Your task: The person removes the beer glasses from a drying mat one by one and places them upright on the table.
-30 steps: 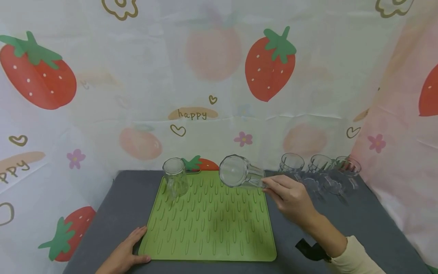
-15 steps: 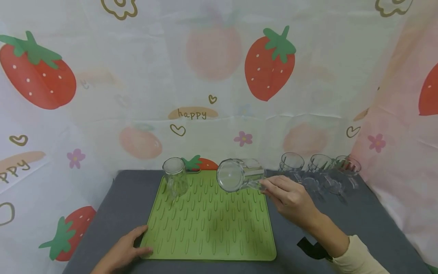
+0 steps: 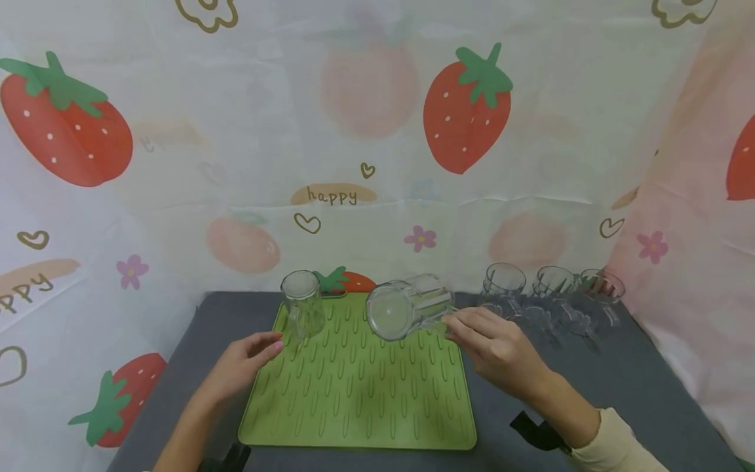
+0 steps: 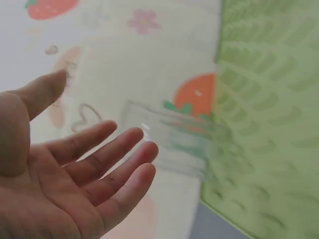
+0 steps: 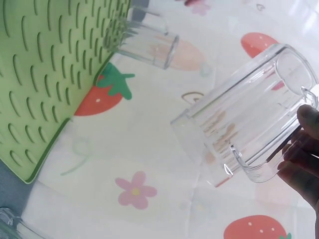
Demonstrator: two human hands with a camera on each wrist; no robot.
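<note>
My right hand (image 3: 501, 347) pinches the handle of a clear glass mug (image 3: 407, 308), held tilted on its side above the green mat (image 3: 354, 393), base toward the left. The right wrist view shows the thumb and fingers round the handle of that mug (image 5: 239, 119). A second glass mug (image 3: 303, 305) stands upside down at the mat's back left corner. My left hand (image 3: 244, 364) hovers over the mat's left edge, just in front of that standing mug, holding nothing. In the left wrist view its fingers (image 4: 124, 184) are spread and relaxed, apart from the blurred mug (image 4: 169, 142).
Several clear glass mugs (image 3: 504, 282) stand at the back right of the grey table (image 3: 625, 406). A strawberry-print cloth (image 3: 377, 151) hangs behind the table and along its sides.
My left hand has left the mat's front left corner and risen toward the standing mug. The mug in my right hand has shifted slightly left and down, turning on its side.
</note>
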